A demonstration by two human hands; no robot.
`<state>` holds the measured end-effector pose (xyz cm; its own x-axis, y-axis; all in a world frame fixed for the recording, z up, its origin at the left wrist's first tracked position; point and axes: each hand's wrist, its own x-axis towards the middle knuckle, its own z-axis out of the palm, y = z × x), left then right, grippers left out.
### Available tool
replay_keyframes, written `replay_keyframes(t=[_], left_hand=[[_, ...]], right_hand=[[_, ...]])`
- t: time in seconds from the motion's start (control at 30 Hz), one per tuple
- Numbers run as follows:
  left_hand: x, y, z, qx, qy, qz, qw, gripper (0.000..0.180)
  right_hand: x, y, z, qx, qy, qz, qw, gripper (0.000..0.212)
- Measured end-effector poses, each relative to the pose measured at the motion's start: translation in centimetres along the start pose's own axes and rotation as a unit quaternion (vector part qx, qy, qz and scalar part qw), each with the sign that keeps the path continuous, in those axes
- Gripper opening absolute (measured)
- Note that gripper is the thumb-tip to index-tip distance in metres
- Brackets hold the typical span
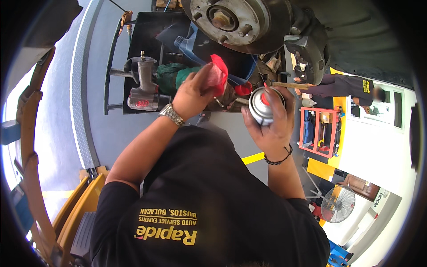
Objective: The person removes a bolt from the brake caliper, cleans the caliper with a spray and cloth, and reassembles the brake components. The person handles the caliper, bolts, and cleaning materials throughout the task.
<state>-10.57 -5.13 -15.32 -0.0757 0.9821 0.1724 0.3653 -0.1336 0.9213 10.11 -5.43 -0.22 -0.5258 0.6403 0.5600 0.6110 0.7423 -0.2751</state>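
My left hand [195, 92] is closed round a red, cupped piece [218, 73]; whether it is cloth or plastic I cannot tell. In my right hand [276, 120] is a spray can [260, 110] with a red nozzle, its top toward me and a finger by the nozzle. Beyond both hands is a bare brake disc [262, 26] with its hub and studs, and a brake caliper [307, 55] at its right side. Left of my left hand, an air impact wrench [145, 84] lies on a black tool cart [147, 26], beside a green cloth [171, 75].
A blue plastic bottle [189, 49] and a small red cap [243, 89] are on the cart. To the right are a red rack [316, 132], a standing fan [338, 203] and another person in dark clothes [344, 86]. Yellow lift parts [80, 204] stand at the lower left.
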Motion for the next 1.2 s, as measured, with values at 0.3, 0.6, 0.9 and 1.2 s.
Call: replay_keyframes(t=[0.3,0.6,0.9,1.2], left_hand=[[-2.5,-2.2,-1.5,0.461,-0.017,-0.093,0.882,0.068],[-2.4,0.2,1.4,0.263,0.123,-0.04,0.956,0.065],[1.7,7.2,2.7,0.237,0.305,0.03,0.922,0.078],[5.3,10.9,-1.4,0.246,0.321,0.074,0.911,0.103]], right_hand=[[-8.8,16.7,-1.4,-0.099,0.087,0.213,0.968,0.084],[-4.7,34.1,7.1,-0.073,0.094,0.198,0.973,0.097],[-2.8,36.6,6.0,-0.018,0.006,0.114,0.993,0.095],[-2.3,37.7,5.5,0.03,-0.089,0.191,0.977,0.072]])
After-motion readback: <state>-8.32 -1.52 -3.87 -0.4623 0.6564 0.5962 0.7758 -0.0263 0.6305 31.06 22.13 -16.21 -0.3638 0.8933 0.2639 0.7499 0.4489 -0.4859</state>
